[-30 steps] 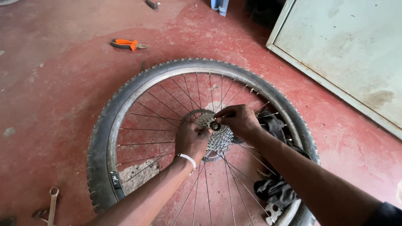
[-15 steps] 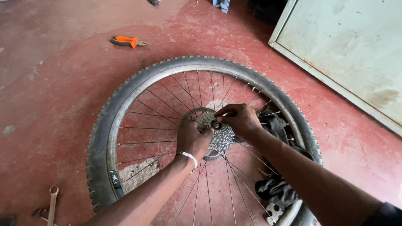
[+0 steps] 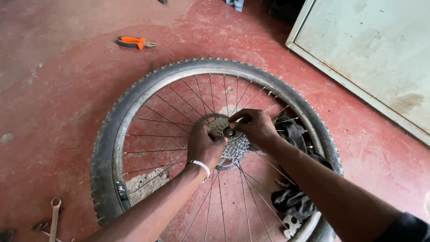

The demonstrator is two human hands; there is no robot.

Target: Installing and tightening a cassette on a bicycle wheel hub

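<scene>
Not much has changed: both hands stay on the gears. One bike wheel (image 3: 134,107) lies flat on the red floor (image 3: 53,89). The left hand (image 3: 204,145) pinches the round, spiky metal gears (image 3: 235,144) in its middle. The right hand (image 3: 255,127) pinches the small centre nut (image 3: 229,132). One orange tool (image 3: 133,42) and one wrench (image 3: 54,217) lie well apart.

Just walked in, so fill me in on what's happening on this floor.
A person is bent over a bicycle wheel lying flat on the red floor. Both hands are at its hub: the left hand grips the sprocket cluster, and the right hand pinches the small part at the axle. Orange-handled pliers lie beyond the tyre, a spanner near its left edge, and dark cloth under the spokes.
</scene>
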